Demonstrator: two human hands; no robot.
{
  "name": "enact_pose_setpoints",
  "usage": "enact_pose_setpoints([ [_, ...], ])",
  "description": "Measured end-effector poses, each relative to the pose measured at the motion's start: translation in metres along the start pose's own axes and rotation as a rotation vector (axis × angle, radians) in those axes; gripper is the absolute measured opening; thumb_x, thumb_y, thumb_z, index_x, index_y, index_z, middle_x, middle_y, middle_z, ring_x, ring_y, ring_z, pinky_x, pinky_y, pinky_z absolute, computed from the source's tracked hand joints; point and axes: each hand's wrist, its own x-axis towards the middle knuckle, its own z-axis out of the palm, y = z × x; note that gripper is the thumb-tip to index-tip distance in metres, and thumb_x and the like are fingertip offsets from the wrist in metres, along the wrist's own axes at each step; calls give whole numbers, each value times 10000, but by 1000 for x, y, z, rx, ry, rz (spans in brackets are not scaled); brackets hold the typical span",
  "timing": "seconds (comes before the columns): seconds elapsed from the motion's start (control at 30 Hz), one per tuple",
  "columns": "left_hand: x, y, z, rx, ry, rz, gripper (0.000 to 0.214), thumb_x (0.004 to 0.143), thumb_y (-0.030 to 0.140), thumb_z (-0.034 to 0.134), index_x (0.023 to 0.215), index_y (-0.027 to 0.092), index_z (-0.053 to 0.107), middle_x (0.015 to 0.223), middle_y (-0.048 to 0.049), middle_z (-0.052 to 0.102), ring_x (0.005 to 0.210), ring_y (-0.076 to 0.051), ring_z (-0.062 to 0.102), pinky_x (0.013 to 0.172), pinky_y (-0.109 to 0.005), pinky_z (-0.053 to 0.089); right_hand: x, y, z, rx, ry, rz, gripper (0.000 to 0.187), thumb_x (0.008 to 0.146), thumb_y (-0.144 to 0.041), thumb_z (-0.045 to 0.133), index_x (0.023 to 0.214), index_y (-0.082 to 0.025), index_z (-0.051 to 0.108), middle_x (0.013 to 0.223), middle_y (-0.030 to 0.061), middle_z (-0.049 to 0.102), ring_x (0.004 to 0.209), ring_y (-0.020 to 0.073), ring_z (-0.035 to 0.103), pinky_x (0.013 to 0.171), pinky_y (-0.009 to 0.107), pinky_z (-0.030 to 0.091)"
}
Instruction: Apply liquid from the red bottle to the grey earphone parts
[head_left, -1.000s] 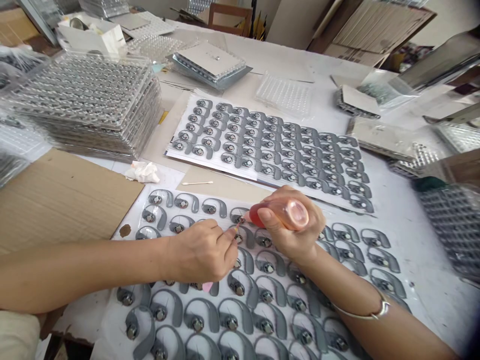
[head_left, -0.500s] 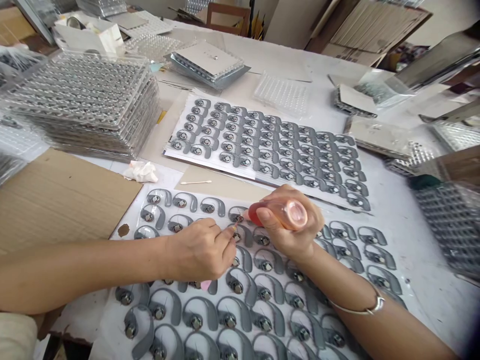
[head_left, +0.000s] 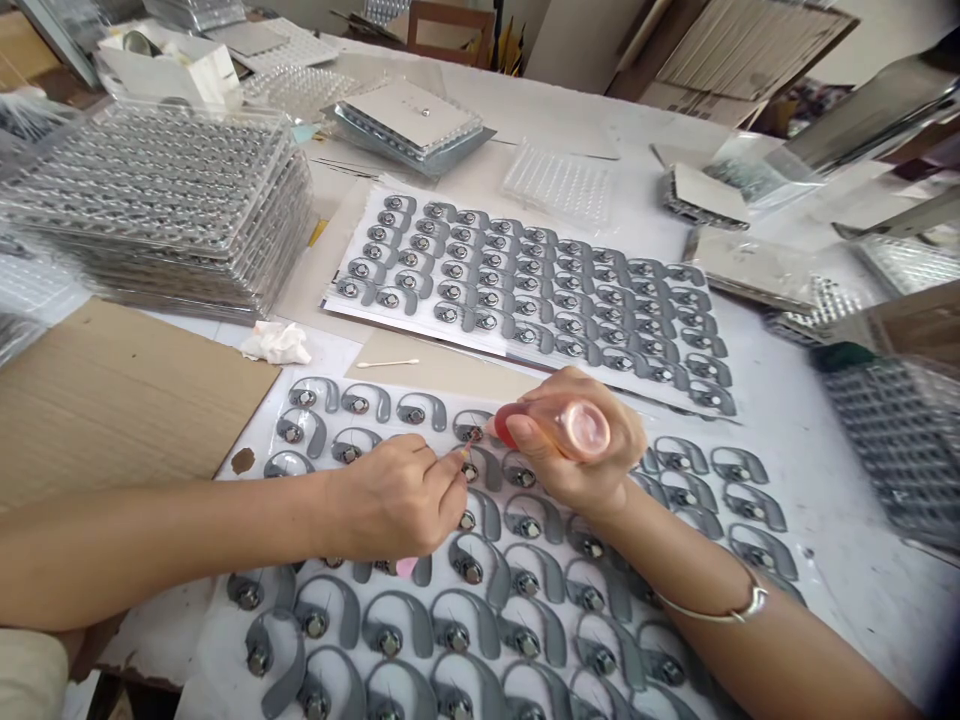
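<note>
In my right hand (head_left: pixel 592 450) is a squeeze bottle (head_left: pixel 551 425) of reddish liquid, tilted so its base faces me and its narrow tip points left at a grey hook-shaped piece (head_left: pixel 474 425). My left hand (head_left: pixel 405 500) is closed in a pinch around a thin stick (head_left: pixel 465 452) with a yellowish-pink tip, which meets the same spot near the bottle's tip. A pink flat bit (head_left: pixel 406 567) shows below my left hand; whether it belongs to the stick is hidden. Both hands hover over a sheet (head_left: pixel 217 600) with rows of these grey hooks, each carrying a round metallic part.
Behind lies a second sheet of grey hooks (head_left: pixel 480 345). A cotton swab (head_left: pixel 388 363) and crumpled tissue (head_left: pixel 276 342) lie between the sheets. Stacked clear trays (head_left: pixel 165 200) and cardboard (head_left: pixel 127 400) stand left. More trays (head_left: pixel 885 440) are at the right.
The view has shifted very slightly. Both hands keep nearly the same place, with the bottle tip and stick still at the same grey piece.
</note>
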Motion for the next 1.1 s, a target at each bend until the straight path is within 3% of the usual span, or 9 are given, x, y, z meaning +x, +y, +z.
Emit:
enact_pose_setpoints([
  [0.27,-1,-1,-1,-15,-26,1,130,842,39,511,829,56,639,811,-183,713,586,-188,630,500,-303,506,0,-3,-2,20,-25,7,150,761,-238,706,791,-246,559,625,-18,609,494,127,543,435,285,428],
  [0.37,-2,-1,-1,-31,-35,-4,150,840,34,491,828,59,638,810,-177,714,600,-196,641,503,-303,509,8,-2,-2,75,3,72,144,784,-281,696,753,-240,561,606,-18,597,489,123,539,435,282,435],
  [0.47,-3,-2,-1,-19,-50,14,164,859,37,472,841,62,633,831,-172,715,604,-186,641,518,-300,515,25,2,-5,190,5,265,243,835,-384,652,682,-229,545,565,-17,585,472,120,551,426,276,445],
  [0.6,-3,-3,-1,-23,-24,-3,121,857,19,501,830,60,611,805,-134,709,587,-168,637,509,-286,508,52,9,-16,450,-10,590,354,830,-525,623,700,-216,510,485,-38,549,373,120,516,297,237,337],
  [0.73,-2,-4,-1,-66,-38,-12,136,865,13,481,815,63,597,757,-116,695,591,-166,640,532,-285,522,45,1,-35,412,31,695,348,750,-514,715,824,-199,586,599,1,630,496,170,619,325,249,412],
  [0.9,-4,-3,1,-27,-37,6,179,870,15,448,820,76,608,739,-106,688,601,-169,646,542,-289,532,-6,-23,-46,156,7,586,380,709,-336,786,1044,-234,639,937,48,680,739,192,672,565,333,566],
  [1.0,-5,-3,2,-24,-51,10,170,864,21,460,801,83,605,731,-105,681,604,-173,649,546,-293,536,-30,-30,-44,26,-1,447,318,755,-300,740,1051,-233,646,943,50,663,840,197,645,731,377,554],
  [1.1,-6,-3,2,-24,-47,5,163,864,25,464,800,82,602,728,-109,678,600,-179,646,535,-295,531,-42,-30,-39,-41,8,286,284,771,-282,715,1040,-221,649,904,57,660,814,197,617,725,375,526],
])
